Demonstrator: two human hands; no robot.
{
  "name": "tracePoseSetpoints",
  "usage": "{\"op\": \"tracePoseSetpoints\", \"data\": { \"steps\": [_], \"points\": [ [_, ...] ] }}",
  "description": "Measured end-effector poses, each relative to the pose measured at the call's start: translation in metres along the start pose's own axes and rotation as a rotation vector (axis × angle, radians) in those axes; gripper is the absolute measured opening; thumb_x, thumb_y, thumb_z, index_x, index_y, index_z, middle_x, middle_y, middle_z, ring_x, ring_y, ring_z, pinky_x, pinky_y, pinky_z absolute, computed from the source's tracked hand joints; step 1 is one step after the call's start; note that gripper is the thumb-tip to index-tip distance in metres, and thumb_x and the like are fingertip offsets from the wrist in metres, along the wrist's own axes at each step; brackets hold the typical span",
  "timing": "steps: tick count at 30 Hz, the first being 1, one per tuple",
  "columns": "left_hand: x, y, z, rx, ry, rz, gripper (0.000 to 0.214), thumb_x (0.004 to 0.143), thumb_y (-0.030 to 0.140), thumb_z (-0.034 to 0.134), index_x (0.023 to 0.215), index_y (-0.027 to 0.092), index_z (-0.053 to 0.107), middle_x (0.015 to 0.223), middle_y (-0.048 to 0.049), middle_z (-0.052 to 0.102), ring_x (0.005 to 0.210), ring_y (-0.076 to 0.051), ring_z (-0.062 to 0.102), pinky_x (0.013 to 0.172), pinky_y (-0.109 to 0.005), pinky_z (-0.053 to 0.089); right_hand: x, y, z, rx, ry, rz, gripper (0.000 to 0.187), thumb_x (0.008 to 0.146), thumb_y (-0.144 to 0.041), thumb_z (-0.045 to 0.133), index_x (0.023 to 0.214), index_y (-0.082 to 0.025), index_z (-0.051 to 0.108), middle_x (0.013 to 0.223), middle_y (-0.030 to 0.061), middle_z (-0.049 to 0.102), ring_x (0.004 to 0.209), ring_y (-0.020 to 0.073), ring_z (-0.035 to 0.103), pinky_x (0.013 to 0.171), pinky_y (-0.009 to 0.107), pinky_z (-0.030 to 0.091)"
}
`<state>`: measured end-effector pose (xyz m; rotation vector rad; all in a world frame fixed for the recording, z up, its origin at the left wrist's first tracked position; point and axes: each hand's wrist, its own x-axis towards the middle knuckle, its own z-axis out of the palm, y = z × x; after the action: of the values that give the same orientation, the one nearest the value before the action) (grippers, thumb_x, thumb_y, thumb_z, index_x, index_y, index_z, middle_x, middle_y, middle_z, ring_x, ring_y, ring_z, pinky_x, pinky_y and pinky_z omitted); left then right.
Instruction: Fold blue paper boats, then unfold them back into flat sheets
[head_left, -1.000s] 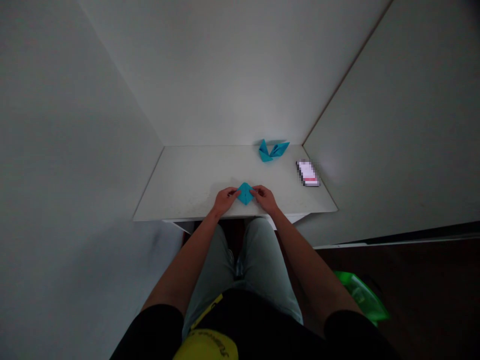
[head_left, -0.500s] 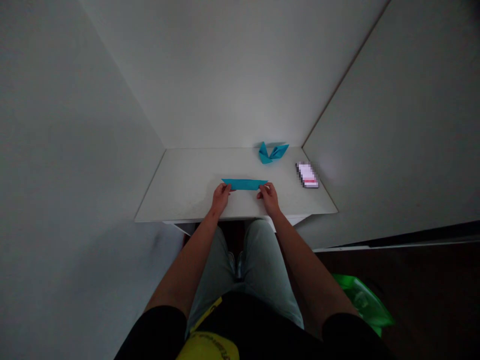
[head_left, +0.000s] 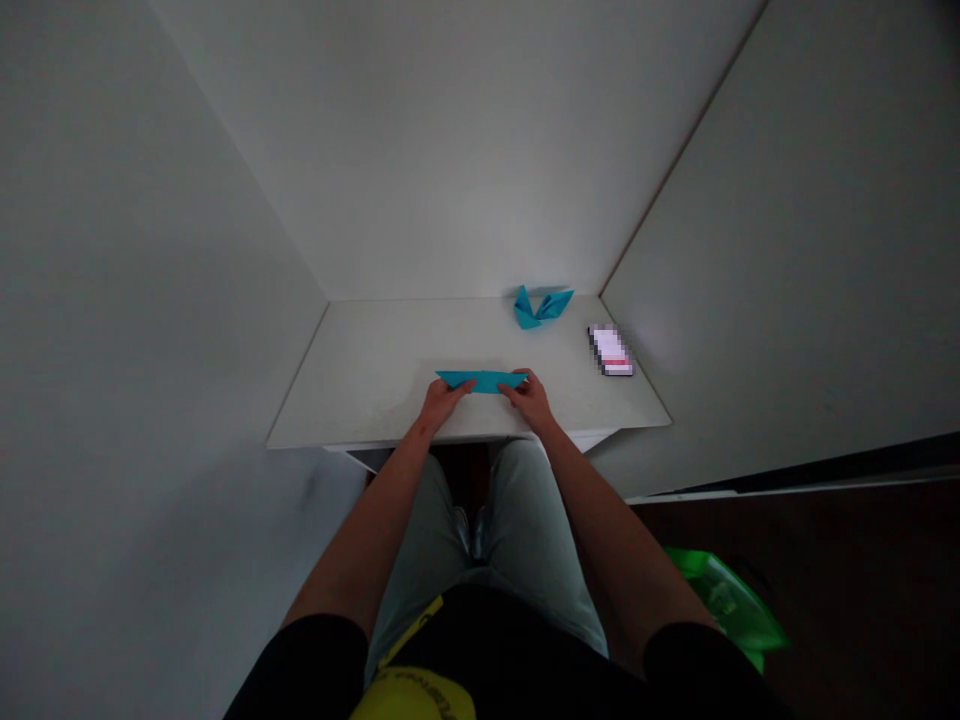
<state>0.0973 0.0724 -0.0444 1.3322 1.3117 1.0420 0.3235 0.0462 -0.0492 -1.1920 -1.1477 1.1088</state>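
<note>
A long, flat strip of folded blue paper [head_left: 481, 381] lies on the white table [head_left: 360, 380] near its front edge. My left hand [head_left: 442, 402] has its fingers laid on the strip's left half. My right hand [head_left: 529, 398] presses on the right half, fingers bent onto the paper. A finished blue paper figure [head_left: 541, 306] with two raised points stands at the back of the table, to the right and away from both hands.
A small blurred-out card or phone [head_left: 610, 350] lies on the table's right side near the wall. White walls close in the table at left, back and right. A green object [head_left: 724, 600] sits on the dark floor to my right.
The small blue diamond shape between my fingertips has been pulled apart into a long flat strip. Both hands then moved inward and now press on it nearer the table's front edge.
</note>
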Motion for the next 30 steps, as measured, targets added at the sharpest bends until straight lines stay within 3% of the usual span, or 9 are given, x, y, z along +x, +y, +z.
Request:
{"op": "tracePoseSetpoints", "data": {
  "steps": [3, 8, 11, 14, 19, 25, 30],
  "points": [
    [0.001, -0.001, 0.000, 0.021, 0.045, 0.009, 0.048, 0.086, 0.065, 0.071, 0.069, 0.020, 0.072, 0.075, -0.0061, 0.076, 0.079, -0.024, 0.071, 0.080, -0.037, 0.056, -0.001, -0.005, -0.002, -0.046, 0.026, -0.020, 0.049, 0.077, -0.067, 0.076, 0.097, -0.026, 0.057, 0.060, -0.0097, 0.054, 0.048, 0.0112, 0.048, 0.049, 0.025, 0.039],
    [0.002, -0.003, -0.002, 0.081, 0.000, 0.058, 0.060, 0.085, 0.079, 0.065, 0.068, 0.022, 0.069, 0.070, -0.0054, 0.074, 0.076, -0.024, 0.071, 0.076, -0.036, 0.057, -0.018, -0.011, -0.015, -0.134, 0.005, -0.062, 0.063, 0.077, -0.068, 0.076, 0.123, -0.027, 0.065, 0.070, -0.0080, 0.059, 0.052, 0.0123, 0.052, 0.052, 0.027, 0.044],
    [0.003, -0.004, -0.002, 0.105, -0.026, 0.056, 0.063, 0.082, 0.083, 0.066, 0.070, 0.021, 0.069, 0.067, -0.0050, 0.071, 0.071, -0.023, 0.068, 0.070, -0.034, 0.054, -0.039, -0.014, -0.025, -0.244, -0.077, -0.051, 0.051, 0.081, -0.066, 0.076, 0.110, -0.025, 0.072, 0.070, -0.0051, 0.063, 0.055, 0.0141, 0.054, 0.055, 0.028, 0.046],
    [0.003, -0.003, 0.001, 0.103, -0.067, 0.075, 0.067, 0.080, 0.087, 0.065, 0.074, 0.021, 0.068, 0.067, -0.0042, 0.068, 0.071, -0.022, 0.065, 0.067, -0.034, 0.052, -0.056, -0.023, -0.031, -0.340, -0.186, -0.115, 0.041, 0.086, -0.062, 0.075, 0.104, -0.024, 0.076, 0.083, 0.0003, 0.073, 0.066, 0.0168, 0.062, 0.063, 0.030, 0.051],
    [-0.003, -0.004, 0.008, 0.065, -0.017, 0.154, 0.070, 0.094, 0.087, 0.043, 0.086, 0.021, 0.065, 0.077, -0.0050, 0.068, 0.076, -0.022, 0.064, 0.077, -0.036, 0.054, -0.067, -0.047, -0.037, -0.478, -0.299, -0.183, 0.035, 0.097, -0.056, 0.067, 0.107, -0.026, 0.080, 0.086, 0.0029, 0.079, 0.070, 0.0197, 0.070, 0.069, 0.032, 0.053],
    [-0.011, -0.005, 0.010, 0.117, 0.031, 0.231, 0.054, 0.104, 0.067, 0.042, 0.103, 0.021, 0.070, 0.090, -0.0059, 0.073, 0.078, -0.020, 0.068, 0.080, -0.034, 0.055, -0.051, -0.066, -0.075, -0.677, -0.015, -0.192, 0.033, 0.100, -0.057, 0.066, 0.104, -0.026, 0.078, 0.087, 0.0040, 0.081, 0.062, 0.0201, 0.070, 0.070, 0.033, 0.055],
    [-0.012, -0.005, 0.009, 0.224, -0.025, 0.224, 0.047, 0.103, 0.062, 0.047, 0.096, 0.022, 0.072, 0.085, -0.0042, 0.074, 0.079, -0.021, 0.068, 0.078, -0.034, 0.051, 0.003, -0.079, -0.113, -0.892, 0.205, -0.206, 0.028, 0.105, -0.046, 0.061, 0.109, -0.022, 0.075, 0.092, 0.0075, 0.082, 0.067, 0.0217, 0.073, 0.074, 0.034, 0.055]
  ]
}}
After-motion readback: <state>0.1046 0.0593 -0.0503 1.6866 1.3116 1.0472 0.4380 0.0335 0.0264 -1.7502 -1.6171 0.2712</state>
